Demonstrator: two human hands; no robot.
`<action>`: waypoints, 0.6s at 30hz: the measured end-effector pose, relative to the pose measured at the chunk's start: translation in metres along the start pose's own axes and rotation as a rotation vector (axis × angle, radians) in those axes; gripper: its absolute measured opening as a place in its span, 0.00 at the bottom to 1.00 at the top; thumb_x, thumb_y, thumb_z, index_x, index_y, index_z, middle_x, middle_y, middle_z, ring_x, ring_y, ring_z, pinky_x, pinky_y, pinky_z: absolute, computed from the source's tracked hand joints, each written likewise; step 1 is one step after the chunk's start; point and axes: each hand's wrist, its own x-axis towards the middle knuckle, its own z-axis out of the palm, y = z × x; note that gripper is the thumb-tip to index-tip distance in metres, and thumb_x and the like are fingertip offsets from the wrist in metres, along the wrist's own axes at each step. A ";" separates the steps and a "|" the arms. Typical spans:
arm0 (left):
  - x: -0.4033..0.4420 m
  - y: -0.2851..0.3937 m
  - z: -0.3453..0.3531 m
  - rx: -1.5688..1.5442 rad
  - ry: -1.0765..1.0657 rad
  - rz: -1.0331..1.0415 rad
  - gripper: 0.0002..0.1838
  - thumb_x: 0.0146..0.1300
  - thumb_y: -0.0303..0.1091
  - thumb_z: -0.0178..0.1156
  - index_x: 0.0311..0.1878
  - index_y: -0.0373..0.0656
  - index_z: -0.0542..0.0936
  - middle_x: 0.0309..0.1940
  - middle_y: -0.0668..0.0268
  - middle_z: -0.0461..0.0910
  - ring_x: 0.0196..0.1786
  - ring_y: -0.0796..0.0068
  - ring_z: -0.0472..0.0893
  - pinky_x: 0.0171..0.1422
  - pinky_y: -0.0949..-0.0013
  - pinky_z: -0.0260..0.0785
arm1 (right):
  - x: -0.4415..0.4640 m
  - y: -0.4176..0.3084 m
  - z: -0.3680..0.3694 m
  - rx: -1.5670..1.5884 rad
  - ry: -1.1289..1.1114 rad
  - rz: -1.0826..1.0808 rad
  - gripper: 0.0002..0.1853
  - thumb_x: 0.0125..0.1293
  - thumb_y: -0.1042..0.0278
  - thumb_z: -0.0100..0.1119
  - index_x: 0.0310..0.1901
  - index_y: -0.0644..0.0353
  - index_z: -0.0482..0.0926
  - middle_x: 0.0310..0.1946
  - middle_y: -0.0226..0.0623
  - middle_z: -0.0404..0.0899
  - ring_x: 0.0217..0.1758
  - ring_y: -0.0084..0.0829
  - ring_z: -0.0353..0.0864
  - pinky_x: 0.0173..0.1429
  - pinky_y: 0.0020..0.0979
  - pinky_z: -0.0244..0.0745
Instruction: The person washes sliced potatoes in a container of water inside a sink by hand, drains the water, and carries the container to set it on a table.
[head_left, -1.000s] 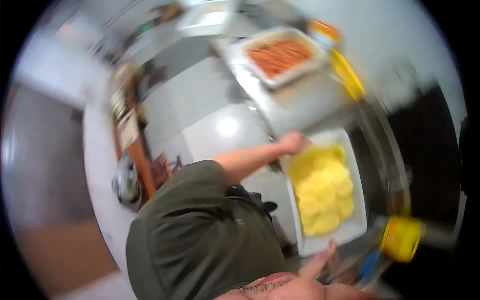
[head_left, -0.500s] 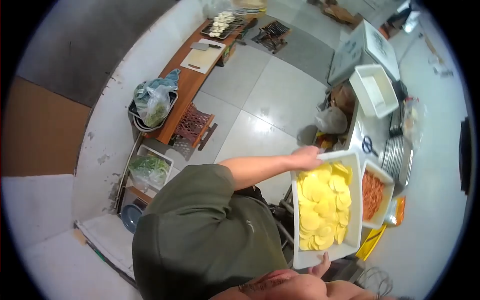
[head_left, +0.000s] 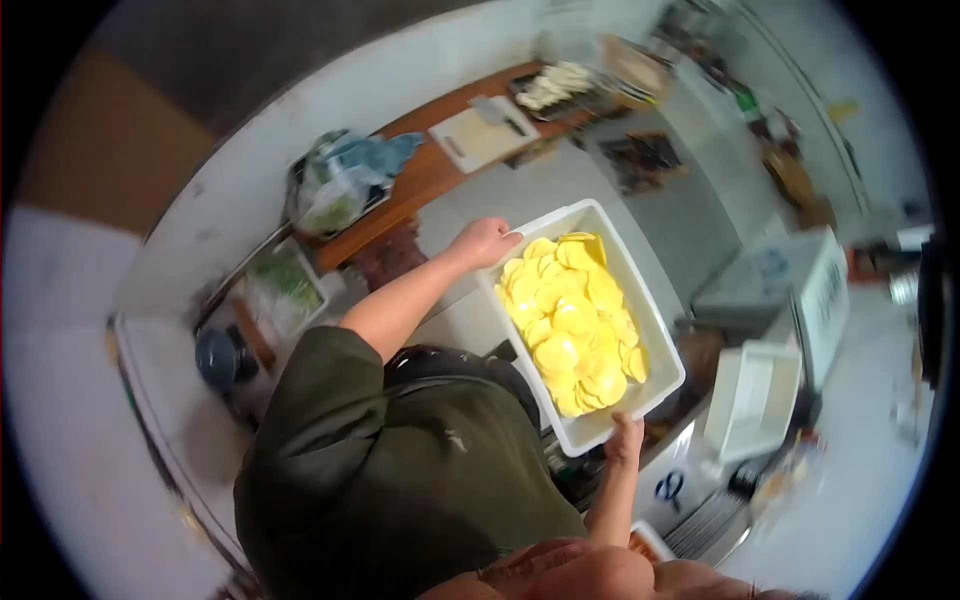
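Note:
A white rectangular tub (head_left: 655,350) of thin yellow slices, looking like potato (head_left: 575,320), is held out in front of my dark green shirt (head_left: 430,450). My left hand (head_left: 485,243) is closed on the rim at its far left end, thumb over the edge. At the opposite end, my right hand (head_left: 625,438) grips the rim near the corner, its fingers partly hidden beneath. The tub slants across the view, above the tiled floor and beside the metal counter.
A wooden bench (head_left: 375,232) along the wall carries a cutting board (head_left: 480,135), a tray of white food pieces (head_left: 555,85) and bagged greens (head_left: 335,205). On the right counter are an empty white tub (head_left: 750,405), scissors (head_left: 670,487) and stacked metal trays (head_left: 710,525). A large cooler box (head_left: 820,310) stands behind.
I have turned left, carrying the tub of slices away from the counter toward the bench side. The counter things now lie lower in view. Both hands keep their hold.

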 end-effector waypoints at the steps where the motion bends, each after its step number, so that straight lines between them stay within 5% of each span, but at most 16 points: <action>1: 0.012 -0.018 -0.017 0.032 0.123 -0.012 0.24 0.60 0.52 0.61 0.45 0.37 0.81 0.43 0.52 0.83 0.48 0.52 0.81 0.53 0.59 0.72 | 0.040 -0.015 0.022 -0.006 -0.075 0.022 0.31 0.49 0.78 0.51 0.60 0.71 0.68 0.51 0.44 0.76 0.54 0.41 0.75 0.58 0.39 0.70; 4: 0.006 -0.103 -0.036 0.066 0.592 -0.136 0.22 0.61 0.50 0.61 0.44 0.39 0.81 0.41 0.53 0.83 0.48 0.53 0.81 0.54 0.58 0.72 | 0.150 -0.039 0.057 -0.127 -0.246 0.113 0.30 0.51 0.77 0.51 0.60 0.71 0.67 0.53 0.44 0.74 0.55 0.43 0.74 0.59 0.42 0.70; 6: -0.027 -0.160 -0.042 -0.015 0.655 -0.410 0.22 0.62 0.49 0.59 0.43 0.37 0.81 0.40 0.49 0.82 0.47 0.49 0.80 0.53 0.56 0.72 | 0.241 -0.038 0.085 -0.051 -0.317 0.266 0.29 0.53 0.78 0.54 0.60 0.70 0.69 0.54 0.42 0.75 0.56 0.40 0.75 0.60 0.40 0.69; 9: -0.176 -0.238 -0.006 0.119 0.282 -0.899 0.23 0.64 0.50 0.54 0.45 0.37 0.81 0.51 0.48 0.78 0.56 0.47 0.76 0.59 0.53 0.70 | 0.249 -0.037 0.114 -0.009 -0.370 0.472 0.27 0.55 0.77 0.58 0.60 0.66 0.70 0.54 0.41 0.75 0.56 0.40 0.76 0.59 0.46 0.72; 11: -0.264 -0.282 0.060 0.234 -0.001 -0.978 0.19 0.60 0.42 0.55 0.47 0.39 0.82 0.50 0.50 0.81 0.55 0.48 0.79 0.59 0.52 0.72 | 0.293 -0.035 0.136 -0.005 -0.398 0.543 0.28 0.56 0.76 0.57 0.62 0.63 0.69 0.56 0.42 0.74 0.56 0.41 0.76 0.59 0.50 0.72; 12: -0.281 -0.257 0.059 0.194 -0.279 -1.053 0.18 0.59 0.41 0.56 0.47 0.39 0.82 0.51 0.52 0.81 0.56 0.49 0.78 0.61 0.52 0.71 | 0.302 -0.059 0.163 -0.098 -0.349 0.574 0.29 0.57 0.77 0.55 0.64 0.59 0.68 0.59 0.42 0.72 0.57 0.45 0.75 0.60 0.56 0.71; 13: -0.281 -0.202 0.039 0.065 -0.193 -1.218 0.18 0.59 0.42 0.56 0.45 0.39 0.83 0.50 0.51 0.81 0.56 0.48 0.79 0.59 0.51 0.72 | 0.314 -0.073 0.196 -0.126 -0.339 0.580 0.29 0.57 0.77 0.54 0.64 0.60 0.67 0.60 0.43 0.72 0.58 0.47 0.74 0.60 0.57 0.70; 15: -0.304 -0.283 0.146 0.109 -0.074 -1.054 0.17 0.61 0.44 0.55 0.43 0.43 0.83 0.45 0.49 0.81 0.52 0.51 0.80 0.55 0.51 0.74 | 0.340 -0.084 0.242 -0.137 -0.332 0.543 0.30 0.58 0.77 0.53 0.65 0.60 0.65 0.61 0.44 0.70 0.61 0.49 0.73 0.61 0.59 0.69; 17: -0.312 -0.261 0.164 0.323 -0.047 -0.760 0.13 0.62 0.40 0.54 0.41 0.44 0.82 0.39 0.51 0.81 0.48 0.52 0.80 0.52 0.50 0.74 | 0.390 -0.074 0.261 -0.151 -0.440 0.550 0.32 0.58 0.76 0.50 0.67 0.60 0.62 0.63 0.45 0.68 0.65 0.50 0.69 0.63 0.59 0.68; 18: -0.307 -0.247 0.157 0.230 -0.008 -0.827 0.12 0.62 0.39 0.54 0.40 0.44 0.82 0.38 0.52 0.81 0.48 0.52 0.80 0.51 0.50 0.73 | 0.416 -0.067 0.290 -0.178 -0.454 0.564 0.32 0.59 0.76 0.50 0.68 0.60 0.61 0.63 0.45 0.68 0.65 0.50 0.69 0.64 0.60 0.68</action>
